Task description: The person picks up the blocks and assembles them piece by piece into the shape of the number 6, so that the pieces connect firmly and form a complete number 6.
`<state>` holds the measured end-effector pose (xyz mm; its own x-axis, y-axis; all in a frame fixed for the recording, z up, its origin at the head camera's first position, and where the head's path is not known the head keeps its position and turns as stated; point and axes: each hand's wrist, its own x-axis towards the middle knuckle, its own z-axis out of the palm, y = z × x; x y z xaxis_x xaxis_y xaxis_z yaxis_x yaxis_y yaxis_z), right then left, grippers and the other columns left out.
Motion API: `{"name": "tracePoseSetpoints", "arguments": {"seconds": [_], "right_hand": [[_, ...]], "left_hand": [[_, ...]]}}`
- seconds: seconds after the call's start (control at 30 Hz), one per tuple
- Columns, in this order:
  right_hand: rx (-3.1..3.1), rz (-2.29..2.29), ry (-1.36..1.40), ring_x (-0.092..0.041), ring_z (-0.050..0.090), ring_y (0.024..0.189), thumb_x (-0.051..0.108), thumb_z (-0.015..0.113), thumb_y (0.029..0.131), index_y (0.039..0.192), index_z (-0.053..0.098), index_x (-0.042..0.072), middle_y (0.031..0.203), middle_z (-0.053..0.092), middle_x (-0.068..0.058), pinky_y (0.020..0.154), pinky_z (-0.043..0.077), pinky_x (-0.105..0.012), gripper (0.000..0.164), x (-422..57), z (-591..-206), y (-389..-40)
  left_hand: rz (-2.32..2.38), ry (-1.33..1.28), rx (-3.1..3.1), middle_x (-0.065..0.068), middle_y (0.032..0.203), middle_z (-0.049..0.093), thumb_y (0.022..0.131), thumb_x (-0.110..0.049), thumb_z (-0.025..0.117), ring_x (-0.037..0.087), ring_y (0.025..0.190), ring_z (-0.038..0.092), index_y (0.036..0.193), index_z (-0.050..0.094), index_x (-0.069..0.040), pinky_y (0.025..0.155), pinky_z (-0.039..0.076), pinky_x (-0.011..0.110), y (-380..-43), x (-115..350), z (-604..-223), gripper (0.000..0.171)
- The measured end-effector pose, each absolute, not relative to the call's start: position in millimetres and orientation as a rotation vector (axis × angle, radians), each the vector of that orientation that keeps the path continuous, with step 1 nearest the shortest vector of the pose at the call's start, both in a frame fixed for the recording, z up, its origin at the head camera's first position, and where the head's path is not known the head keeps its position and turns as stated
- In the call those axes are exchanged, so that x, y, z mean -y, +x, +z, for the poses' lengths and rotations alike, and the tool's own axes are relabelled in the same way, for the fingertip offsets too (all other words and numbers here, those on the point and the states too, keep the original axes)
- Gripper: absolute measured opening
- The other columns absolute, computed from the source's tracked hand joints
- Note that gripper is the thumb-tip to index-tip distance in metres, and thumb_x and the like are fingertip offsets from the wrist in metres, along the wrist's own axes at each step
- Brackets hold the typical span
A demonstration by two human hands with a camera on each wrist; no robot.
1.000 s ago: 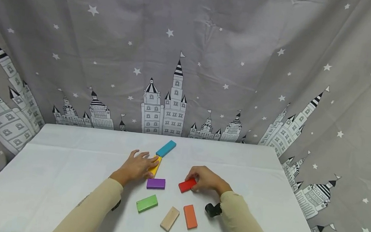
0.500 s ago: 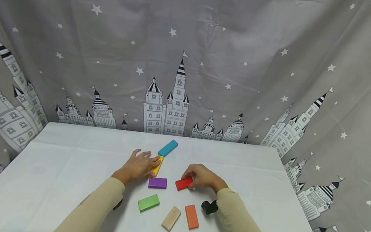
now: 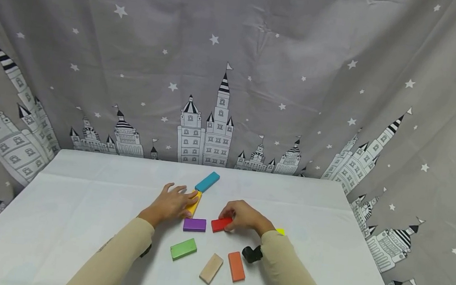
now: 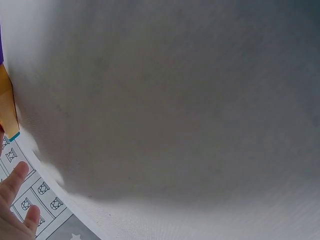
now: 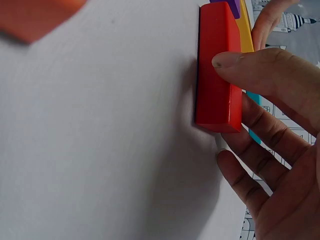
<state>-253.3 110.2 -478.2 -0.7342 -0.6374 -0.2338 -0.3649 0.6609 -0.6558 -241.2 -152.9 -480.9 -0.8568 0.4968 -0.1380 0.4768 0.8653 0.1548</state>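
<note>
In the head view my left hand [image 3: 171, 204] pinches an orange-yellow block [image 3: 195, 204] between thumb and fingers. The far end of that block meets a blue block [image 3: 207, 182], and a purple block [image 3: 194, 225] lies at its near end. My right hand [image 3: 244, 216] holds a red block [image 3: 220, 224] just right of the purple one, a small gap between them. Seen from the right wrist, the thumb presses on the side of the red block [image 5: 215, 95] with fingers behind it. The left wrist view shows only an edge of the orange-yellow block [image 4: 7, 102] and some fingertips.
Nearer on the white table [image 3: 97, 194] lie a green block [image 3: 184, 249], a plain wooden block [image 3: 211, 268] and an orange block [image 3: 236, 266]. A bright yellow block [image 3: 281, 232] is mostly hidden behind my right forearm. A grey castle-print curtain [image 3: 285, 43] hangs behind the table.
My right hand has slid the red block left, closer to the purple block. The bright yellow block has come into view behind the right forearm. The left hand stays on the orange-yellow block.
</note>
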Motion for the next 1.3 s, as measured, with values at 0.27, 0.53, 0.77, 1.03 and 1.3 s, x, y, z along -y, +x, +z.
{"name": "tracePoseSetpoints", "arguments": {"seconds": [0.27,0.53,0.77,1.03,1.3], "right_hand": [[-2.44,-0.822,-0.832,-0.011,0.052,0.083,0.004,0.082,0.074,0.098,0.073,0.01,0.089,0.062,0.005,0.073,0.047,-0.022,0.026,-104.4,-478.5,-253.8],[-2.435,-0.842,-0.809,-0.01,0.054,0.08,0.005,0.083,0.072,0.096,0.072,0.009,0.088,0.063,0.005,0.073,0.048,-0.021,0.027,-100.9,-479.5,-252.6],[-2.433,-0.849,-0.838,-0.009,0.054,0.078,0.007,0.084,0.072,0.095,0.071,0.008,0.085,0.064,0.004,0.071,0.048,-0.021,0.027,-101.0,-478.4,-251.3],[-2.431,-0.846,-0.83,-0.008,0.052,0.074,0.009,0.085,0.072,0.094,0.071,0.009,0.082,0.062,0.006,0.069,0.048,-0.02,0.026,-99.5,-478.6,-250.6],[-2.431,-0.854,-0.83,-0.006,0.053,0.073,0.01,0.086,0.07,0.093,0.071,0.009,0.079,0.061,0.006,0.067,0.048,-0.019,0.027,-97.5,-480.5,-250.5]], "left_hand": [[0.183,0.753,-2.867,0.002,0.149,0.044,0.086,-0.044,0.064,0.039,0.137,0.035,0.139,0.053,-0.018,0.11,0.016,0.064,-241.1,152.6,-480.7,0.06],[0.158,0.769,-2.872,0.003,0.148,0.044,0.086,-0.045,0.063,0.039,0.136,0.036,0.139,0.053,-0.018,0.109,0.018,0.063,-240.6,152.9,-481.3,0.059],[0.17,0.782,-2.878,0.003,0.149,0.044,0.086,-0.045,0.063,0.038,0.135,0.037,0.139,0.053,-0.019,0.109,0.018,0.063,-240.0,152.8,-482.1,0.06],[0.162,0.76,-2.877,0.002,0.149,0.044,0.086,-0.044,0.065,0.038,0.136,0.036,0.139,0.053,-0.019,0.109,0.018,0.063,-241.0,150.8,-480.3,0.059],[0.133,0.767,-2.884,0.002,0.148,0.044,0.086,-0.045,0.064,0.038,0.135,0.037,0.139,0.053,-0.019,0.109,0.019,0.063,-239.8,151.7,-480.1,0.06]]}}
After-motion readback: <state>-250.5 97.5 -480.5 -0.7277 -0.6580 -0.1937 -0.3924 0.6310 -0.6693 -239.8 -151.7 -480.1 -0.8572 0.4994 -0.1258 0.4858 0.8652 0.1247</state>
